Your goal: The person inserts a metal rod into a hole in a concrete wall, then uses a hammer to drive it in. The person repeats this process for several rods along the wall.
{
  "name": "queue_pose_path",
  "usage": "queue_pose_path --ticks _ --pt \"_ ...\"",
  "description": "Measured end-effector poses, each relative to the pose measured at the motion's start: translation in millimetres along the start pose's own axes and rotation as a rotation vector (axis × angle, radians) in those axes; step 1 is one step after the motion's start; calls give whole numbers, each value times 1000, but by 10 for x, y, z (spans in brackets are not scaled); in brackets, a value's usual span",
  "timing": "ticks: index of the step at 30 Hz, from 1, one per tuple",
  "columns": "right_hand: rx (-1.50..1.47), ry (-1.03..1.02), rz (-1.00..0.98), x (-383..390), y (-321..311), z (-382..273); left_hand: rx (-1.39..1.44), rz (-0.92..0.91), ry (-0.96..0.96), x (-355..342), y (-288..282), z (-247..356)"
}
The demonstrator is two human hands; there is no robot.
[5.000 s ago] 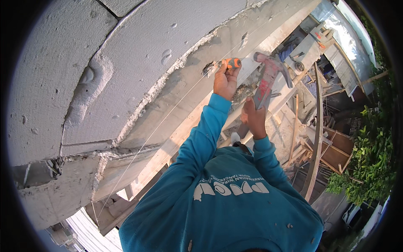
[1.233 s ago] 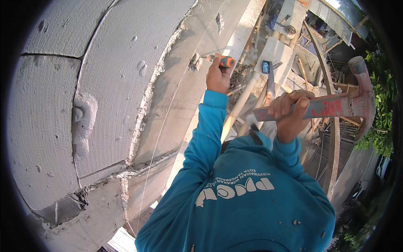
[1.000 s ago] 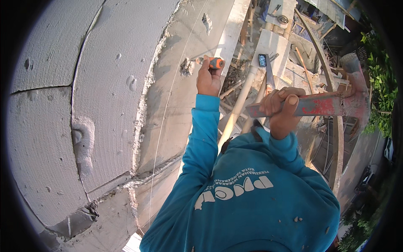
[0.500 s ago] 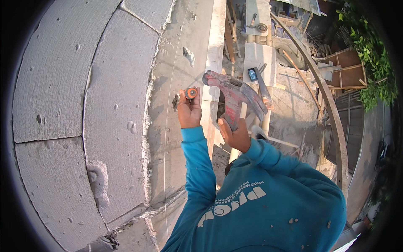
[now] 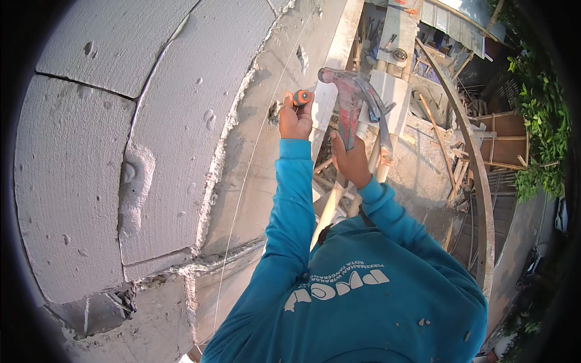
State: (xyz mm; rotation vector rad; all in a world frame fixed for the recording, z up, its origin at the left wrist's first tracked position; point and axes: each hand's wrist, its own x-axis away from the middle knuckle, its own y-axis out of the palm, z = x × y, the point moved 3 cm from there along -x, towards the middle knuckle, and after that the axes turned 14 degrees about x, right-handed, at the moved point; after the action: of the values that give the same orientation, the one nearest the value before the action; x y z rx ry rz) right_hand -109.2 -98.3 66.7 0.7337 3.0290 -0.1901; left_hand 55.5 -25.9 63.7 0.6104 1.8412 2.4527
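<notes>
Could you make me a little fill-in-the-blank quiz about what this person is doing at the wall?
1. The right hand holds a claw ____ with a red-stained handle.
2. The left hand presses a tool with an ____ grip against the wall.
3. The wall is built of large pale grey ____.
4. Both sleeves are ____ in colour.

Missing words: hammer; orange; blocks; blue

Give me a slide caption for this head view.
Left hand holds an orange-handled tool against a block wall; right hand raises a hammer.
</notes>
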Motion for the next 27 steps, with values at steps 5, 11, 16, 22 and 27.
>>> queue_pose_path --ticks 5,11,16,22,27 --pt "25 72 -9 165 -255 -321 68 92 61 -99 -4 -87" --pt "-596 -232 278 136 -366 -826 153 67 36 -38 64 -196" --pt "-226 280 -12 122 -139 -125 64 11 51 -89 -128 -298" --pt "-423 161 201 24 -629 -605 -25 99 108 -57 -155 -243" --pt "-643 -182 389 -70 -632 -797 -81 80 90 -18 -26 -274"
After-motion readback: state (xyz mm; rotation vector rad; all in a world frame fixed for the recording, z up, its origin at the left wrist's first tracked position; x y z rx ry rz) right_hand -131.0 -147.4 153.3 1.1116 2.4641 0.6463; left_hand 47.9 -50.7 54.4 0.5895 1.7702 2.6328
